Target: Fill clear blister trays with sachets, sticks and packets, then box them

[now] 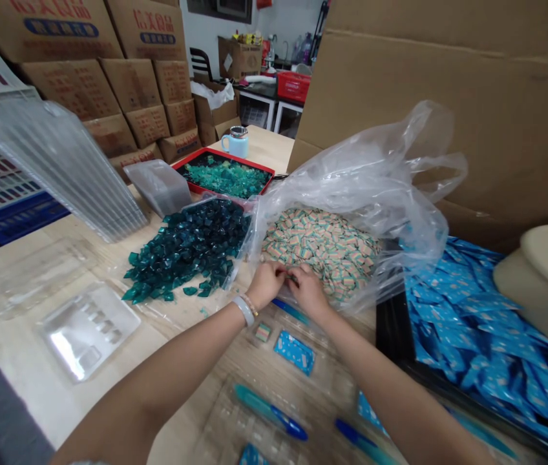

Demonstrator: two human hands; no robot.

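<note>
Both my hands meet at the near edge of a heap of small orange-and-green packets (322,248) lying in an opened clear plastic bag (371,187). My left hand (265,283), with a bracelet at the wrist, has its fingers curled in a pinch on packets at the heap's edge. My right hand (309,289) is closed the same way, touching the left. Just under my wrists lie a single small packet (263,332) and a blue sachet (295,352) in a clear blister tray (284,387) with blue pens (270,411).
A pile of dark teal pieces (187,248) lies to the left, with a red tray (223,175) of green pieces and a mug (236,142) behind. Empty clear blister trays (87,329) and a stack of them (61,165) are at left. A black tray of blue sachets (477,329) is at right. Cardboard boxes (448,97) surround.
</note>
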